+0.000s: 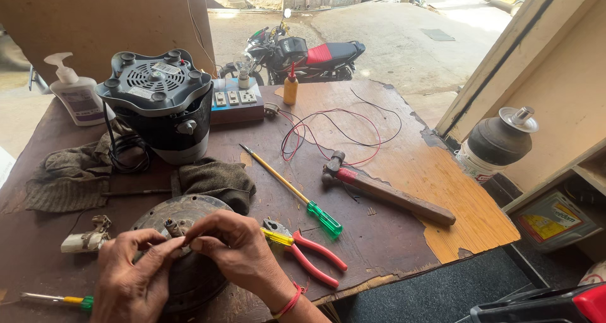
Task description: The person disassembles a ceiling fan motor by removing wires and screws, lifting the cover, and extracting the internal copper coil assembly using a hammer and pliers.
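Left hand (132, 276) and right hand (237, 247) pinched together on round motor (183, 247) shaft, white pump bottle (76, 89) — purple label, table's (391, 171) far-left

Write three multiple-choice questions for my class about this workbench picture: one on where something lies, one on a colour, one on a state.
1. Where does the hammer lie?
A. right of the screwdriver
B. on the upturned mixer base
C. under the cloth

2. What colour are the pliers' handles?
A. blue
B. red
C. black

3. What are the left hand and right hand doing?
A. resting apart
B. gripping the hammer
C. fingertips meeting over the round metal part

Answers: 1 A, it rests on bare table beyond the green handle. 2 B, both handles are red. 3 C, both hands pinch at its centre.
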